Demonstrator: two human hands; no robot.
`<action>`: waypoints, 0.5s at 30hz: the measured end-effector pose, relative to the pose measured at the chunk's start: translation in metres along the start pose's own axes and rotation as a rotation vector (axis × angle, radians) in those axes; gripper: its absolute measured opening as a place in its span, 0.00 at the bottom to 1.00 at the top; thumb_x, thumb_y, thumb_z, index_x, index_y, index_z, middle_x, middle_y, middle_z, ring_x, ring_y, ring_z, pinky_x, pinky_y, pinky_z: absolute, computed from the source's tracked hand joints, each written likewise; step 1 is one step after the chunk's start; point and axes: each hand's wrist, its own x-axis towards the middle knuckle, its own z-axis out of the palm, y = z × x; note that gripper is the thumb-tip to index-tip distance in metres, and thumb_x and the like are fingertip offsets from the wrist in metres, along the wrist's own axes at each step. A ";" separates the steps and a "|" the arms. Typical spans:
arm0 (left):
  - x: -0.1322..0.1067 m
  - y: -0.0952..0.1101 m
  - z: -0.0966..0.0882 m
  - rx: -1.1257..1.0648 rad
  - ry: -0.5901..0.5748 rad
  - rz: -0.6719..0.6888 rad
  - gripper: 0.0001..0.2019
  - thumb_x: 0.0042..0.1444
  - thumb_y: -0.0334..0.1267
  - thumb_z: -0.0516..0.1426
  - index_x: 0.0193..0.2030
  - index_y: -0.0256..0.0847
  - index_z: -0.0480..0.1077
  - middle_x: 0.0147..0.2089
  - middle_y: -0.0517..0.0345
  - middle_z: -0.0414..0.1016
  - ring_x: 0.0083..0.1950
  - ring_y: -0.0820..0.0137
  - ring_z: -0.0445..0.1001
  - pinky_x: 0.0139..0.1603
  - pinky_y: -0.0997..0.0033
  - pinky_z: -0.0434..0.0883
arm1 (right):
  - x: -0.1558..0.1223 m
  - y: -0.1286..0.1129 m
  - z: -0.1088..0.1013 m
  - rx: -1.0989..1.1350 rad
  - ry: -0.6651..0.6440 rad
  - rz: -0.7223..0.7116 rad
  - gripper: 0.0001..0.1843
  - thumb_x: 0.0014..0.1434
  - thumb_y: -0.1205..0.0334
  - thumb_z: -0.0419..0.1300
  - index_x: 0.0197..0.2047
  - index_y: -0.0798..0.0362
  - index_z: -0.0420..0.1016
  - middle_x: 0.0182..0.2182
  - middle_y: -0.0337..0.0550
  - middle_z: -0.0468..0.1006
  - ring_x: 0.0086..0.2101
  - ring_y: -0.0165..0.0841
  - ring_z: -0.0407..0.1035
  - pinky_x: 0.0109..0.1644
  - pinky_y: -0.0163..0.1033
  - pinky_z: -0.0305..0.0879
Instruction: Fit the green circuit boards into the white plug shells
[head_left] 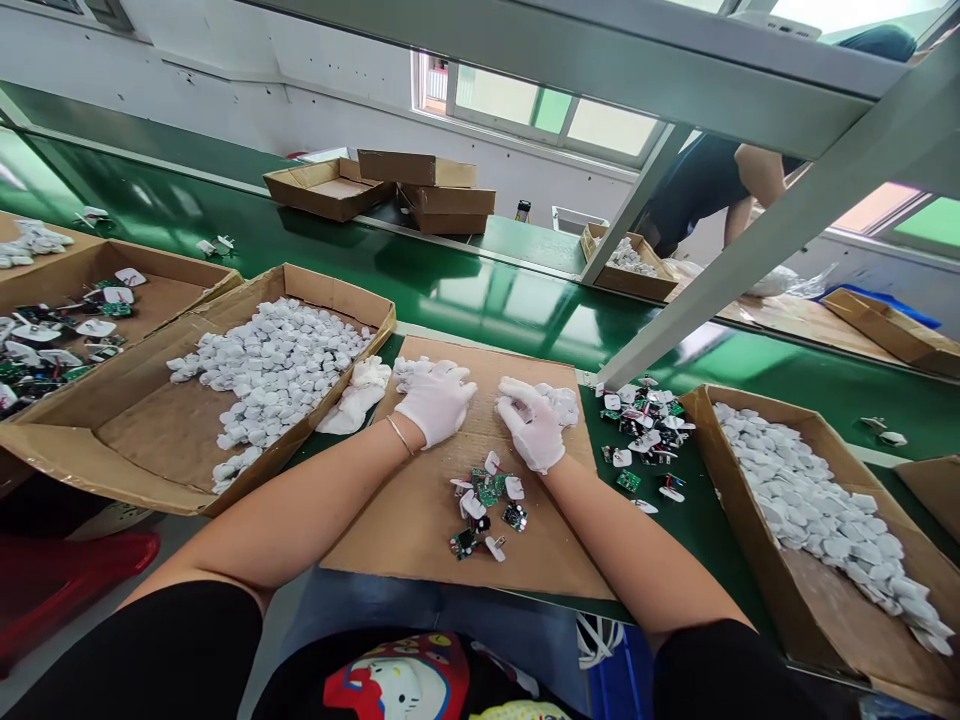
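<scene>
My left hand (439, 403), in a white glove, lies over the cardboard sheet (420, 530) with its fingers stretched out and apart. It is beside a small heap of white plastic pieces (411, 372) and partly covers them. My right hand (532, 428), gloved too, is loosely curved with a gap between thumb and fingers; I see nothing held in it. Another small heap of white pieces (561, 403) lies against its far side. Nearer to me on the sheet is a cluster of small green circuit boards with white parts (487, 488).
Left stands a cardboard tray of white pieces (142, 490), with a crumpled white glove (361, 392) beside it. Loose circuit boards (649, 420) lie right of the sheet, before another tray (757, 570). A slanted metal post (720, 260) rises nearby. Another person (694, 185) works beyond.
</scene>
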 end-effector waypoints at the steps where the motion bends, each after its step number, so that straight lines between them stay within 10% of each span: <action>1: -0.002 0.002 0.000 -0.064 -0.033 0.088 0.13 0.52 0.32 0.54 0.43 0.43 0.76 0.52 0.47 0.74 0.55 0.51 0.67 0.55 0.47 0.58 | 0.000 0.001 0.000 0.001 0.006 0.007 0.10 0.54 0.60 0.62 0.41 0.50 0.77 0.49 0.50 0.77 0.52 0.42 0.70 0.57 0.50 0.67; 8: -0.003 0.023 0.026 -0.470 -0.301 0.514 0.17 0.52 0.28 0.56 0.45 0.51 0.78 0.51 0.57 0.78 0.51 0.61 0.73 0.54 0.62 0.66 | 0.003 0.000 0.000 0.120 0.090 0.220 0.15 0.55 0.53 0.61 0.44 0.50 0.73 0.38 0.46 0.81 0.30 0.34 0.75 0.36 0.43 0.75; 15: -0.002 0.004 0.029 -0.951 -0.322 0.173 0.09 0.53 0.35 0.59 0.41 0.39 0.78 0.42 0.52 0.80 0.43 0.68 0.77 0.48 0.70 0.71 | 0.001 -0.012 -0.006 0.012 0.066 0.251 0.17 0.53 0.52 0.63 0.43 0.54 0.74 0.28 0.44 0.77 0.23 0.33 0.71 0.28 0.40 0.70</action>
